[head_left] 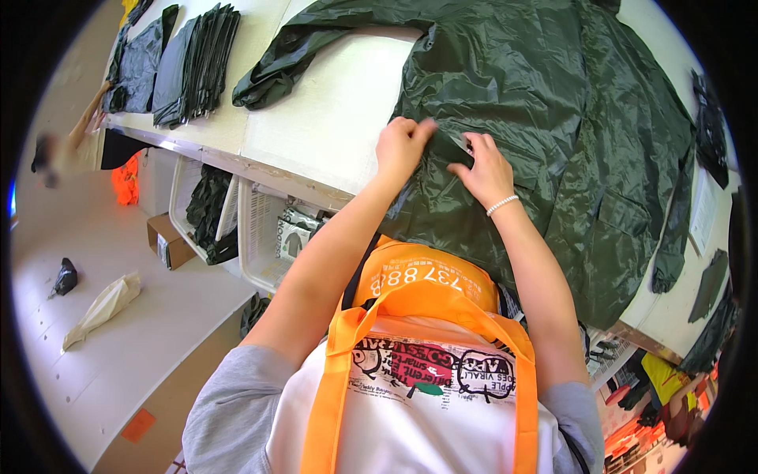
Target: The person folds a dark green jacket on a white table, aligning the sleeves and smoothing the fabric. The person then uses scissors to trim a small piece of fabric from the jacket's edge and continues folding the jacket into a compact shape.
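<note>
A large dark green raincoat (505,95) of shiny, creased fabric lies spread over the table in front of me, its near part hanging over the edge against my waist. My left hand (403,146) is closed at the coat's left edge, its fingertips slightly blurred; what they pinch is hidden. Just to its right, over the coat, is my right hand (485,170), with a beaded bracelet at the wrist. Its fingers curl around a small dark object that I cannot make out. A sleeve (276,67) stretches to the far left.
Stacks of folded dark garments (197,67) lie on the white table (316,110) at the far left. White baskets (257,237) with packed items sit beneath its edge, beside a cardboard box (168,241). Other people are partly visible at far left and lower right.
</note>
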Available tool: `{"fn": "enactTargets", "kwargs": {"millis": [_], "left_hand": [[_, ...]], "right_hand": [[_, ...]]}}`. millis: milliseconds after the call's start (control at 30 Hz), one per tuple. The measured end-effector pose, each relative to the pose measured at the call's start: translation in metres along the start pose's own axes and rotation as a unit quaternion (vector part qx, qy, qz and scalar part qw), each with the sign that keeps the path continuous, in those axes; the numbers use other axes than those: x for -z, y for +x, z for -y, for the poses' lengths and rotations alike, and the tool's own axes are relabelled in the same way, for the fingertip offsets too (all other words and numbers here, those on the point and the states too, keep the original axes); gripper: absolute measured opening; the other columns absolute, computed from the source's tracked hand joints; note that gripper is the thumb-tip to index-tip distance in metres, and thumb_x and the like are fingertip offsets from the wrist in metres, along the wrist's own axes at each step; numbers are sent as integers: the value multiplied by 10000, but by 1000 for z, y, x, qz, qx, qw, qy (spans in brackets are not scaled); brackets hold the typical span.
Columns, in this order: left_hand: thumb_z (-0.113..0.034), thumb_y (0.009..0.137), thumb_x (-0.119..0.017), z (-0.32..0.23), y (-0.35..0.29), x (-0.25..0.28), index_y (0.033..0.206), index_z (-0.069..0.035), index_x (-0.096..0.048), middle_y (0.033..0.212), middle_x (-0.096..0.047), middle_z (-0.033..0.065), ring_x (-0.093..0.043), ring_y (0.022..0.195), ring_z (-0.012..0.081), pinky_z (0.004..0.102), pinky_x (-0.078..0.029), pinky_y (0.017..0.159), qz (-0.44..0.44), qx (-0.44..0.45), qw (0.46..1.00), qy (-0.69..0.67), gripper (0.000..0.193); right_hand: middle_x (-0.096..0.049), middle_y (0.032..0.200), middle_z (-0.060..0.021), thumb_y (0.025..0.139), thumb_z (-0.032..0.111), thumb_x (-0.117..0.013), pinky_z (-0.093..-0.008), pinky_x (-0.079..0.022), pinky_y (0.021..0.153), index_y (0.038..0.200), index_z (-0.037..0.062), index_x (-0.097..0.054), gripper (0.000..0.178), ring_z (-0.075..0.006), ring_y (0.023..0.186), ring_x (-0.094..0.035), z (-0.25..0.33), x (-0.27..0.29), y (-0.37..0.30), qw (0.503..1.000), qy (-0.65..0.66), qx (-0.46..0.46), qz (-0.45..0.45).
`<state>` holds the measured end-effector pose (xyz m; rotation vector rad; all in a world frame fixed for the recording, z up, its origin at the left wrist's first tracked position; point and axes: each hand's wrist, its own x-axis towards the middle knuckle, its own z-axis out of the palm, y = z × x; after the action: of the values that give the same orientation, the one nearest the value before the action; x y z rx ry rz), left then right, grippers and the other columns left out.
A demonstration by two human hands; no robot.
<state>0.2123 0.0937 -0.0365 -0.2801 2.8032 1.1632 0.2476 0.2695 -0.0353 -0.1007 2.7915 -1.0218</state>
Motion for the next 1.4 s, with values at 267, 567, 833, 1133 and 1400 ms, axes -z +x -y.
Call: {"fn": "enactTargets", "kwargs": {"millis": [267,567,833,1133,1400], "left_hand": [[-250,669,-788,5,-16,-6,733,-48,-655,851,-580,86,-567,860,271,372,-482,725,22,-120,992,43,250],[-149,780,-675,35,9,-3,765,-10,-647,740,-618,148,-604,705,300,378,-477,674,35,-105,994,-17,143],[-254,832,-664,149,44,137,1005,3,-604,1011,-611,197,-564,978,353,416,-438,849,-192,-36,980,26,315],[-85,682,-768,182,161,212,1144,18,-505,1049,-607,116,-590,938,215,308,-472,816,-205,174,834,-481,542],[53,663,-745,15,-73,138,1017,-45,-465,898,-483,91,-493,823,197,283,-415,760,-147,-337,906,-210,462]], "right_hand": [[-542,577,-38,764,216,-735,-284,-389,535,743,-20,-625,261,-119,525,-443,-37,-3,34,968,205,-138,-36],[-534,590,-59,752,263,-736,-307,-402,554,738,8,-604,287,-155,542,-471,-33,-10,31,974,164,-138,-67],[-496,606,-31,777,257,-741,-270,-402,554,739,3,-569,310,-101,575,-419,1,-13,-56,981,165,-55,82],[-495,637,56,836,149,-686,-199,-354,542,850,-6,-631,165,-27,584,-399,31,-15,-85,962,236,-134,-9],[-668,1044,-19,980,198,-470,-150,-270,465,1257,18,-537,337,19,534,-319,118,39,-49,884,456,-89,-42]]}}
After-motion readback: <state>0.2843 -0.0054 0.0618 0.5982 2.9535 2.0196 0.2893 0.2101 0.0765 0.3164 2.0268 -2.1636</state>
